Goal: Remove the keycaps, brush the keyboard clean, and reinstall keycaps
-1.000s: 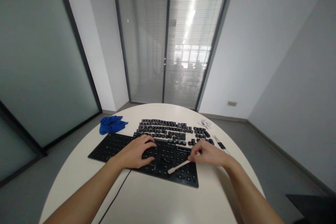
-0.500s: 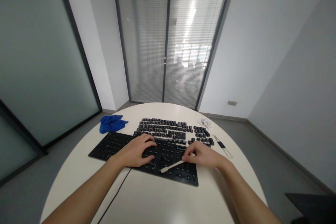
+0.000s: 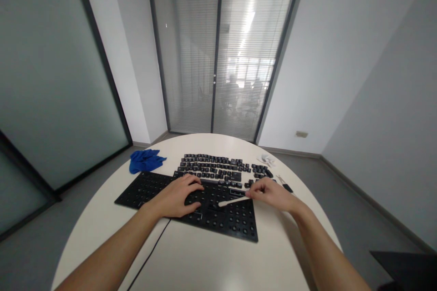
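A black keyboard [image 3: 232, 223] with its keycaps off lies at a slant on the white table. My left hand [image 3: 179, 196] rests on the middle of it, fingers spread and thumb apart, holding nothing. Pinched between the thumb and fingers of my right hand [image 3: 268, 193] is a white cotton swab [image 3: 234, 201]. Its thicker tip points left, over or on the bare switches right of the keyboard's middle; contact cannot be made out. Loose black keycaps [image 3: 211, 166] stand in rows behind the keyboard, some of them hidden by my right hand.
A crumpled blue cloth [image 3: 146, 160] lies at the back left of the round table [image 3: 218, 259]. At the back right are white scraps [image 3: 268, 160] and a wire keycap puller [image 3: 287, 187], partly covered by my right hand. A black cable [image 3: 150, 252] runs toward me.
My right hand has shifted right and slightly away from me. The swab's tip moved up and right across the switches. My left hand and the keyboard have stayed in place.
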`<state>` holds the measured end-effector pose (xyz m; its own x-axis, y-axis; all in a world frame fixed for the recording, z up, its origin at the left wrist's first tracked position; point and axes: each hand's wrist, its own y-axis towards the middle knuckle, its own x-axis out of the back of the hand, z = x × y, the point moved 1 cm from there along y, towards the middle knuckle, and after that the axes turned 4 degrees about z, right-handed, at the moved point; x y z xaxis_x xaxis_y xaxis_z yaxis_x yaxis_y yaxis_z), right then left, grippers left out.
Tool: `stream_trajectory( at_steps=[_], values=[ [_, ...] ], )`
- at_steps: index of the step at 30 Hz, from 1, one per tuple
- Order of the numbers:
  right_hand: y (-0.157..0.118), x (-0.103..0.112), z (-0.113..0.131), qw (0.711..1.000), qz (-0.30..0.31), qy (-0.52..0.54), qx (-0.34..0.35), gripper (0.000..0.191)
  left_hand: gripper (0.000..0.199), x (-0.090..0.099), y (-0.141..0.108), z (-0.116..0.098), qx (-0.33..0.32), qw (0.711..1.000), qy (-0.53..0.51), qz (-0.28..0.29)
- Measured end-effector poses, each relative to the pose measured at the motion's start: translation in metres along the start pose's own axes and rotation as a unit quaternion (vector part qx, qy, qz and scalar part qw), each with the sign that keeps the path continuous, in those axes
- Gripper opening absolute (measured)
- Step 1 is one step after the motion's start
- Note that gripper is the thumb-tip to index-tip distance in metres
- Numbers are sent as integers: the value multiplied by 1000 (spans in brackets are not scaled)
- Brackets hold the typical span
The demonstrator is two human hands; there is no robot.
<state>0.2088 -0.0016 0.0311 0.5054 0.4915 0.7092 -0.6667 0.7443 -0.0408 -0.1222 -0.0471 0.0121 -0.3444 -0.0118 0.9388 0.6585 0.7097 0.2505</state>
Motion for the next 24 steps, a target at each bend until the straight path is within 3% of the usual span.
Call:
stream_trajectory(
  at_steps=[13,18,24],
  values=[
    [0,6,-11,999,-15,-35,-27,53,38,-1,0,1,-3,1000,-9,-8],
    [0,7,-13,996,-68,-56,-27,53,38,0,0,-1,4,1000,-6,-2],
    [2,7,-17,994,-73,-74,-18,54,38,0,0,0,2,1000,-5,-4]
  ],
)
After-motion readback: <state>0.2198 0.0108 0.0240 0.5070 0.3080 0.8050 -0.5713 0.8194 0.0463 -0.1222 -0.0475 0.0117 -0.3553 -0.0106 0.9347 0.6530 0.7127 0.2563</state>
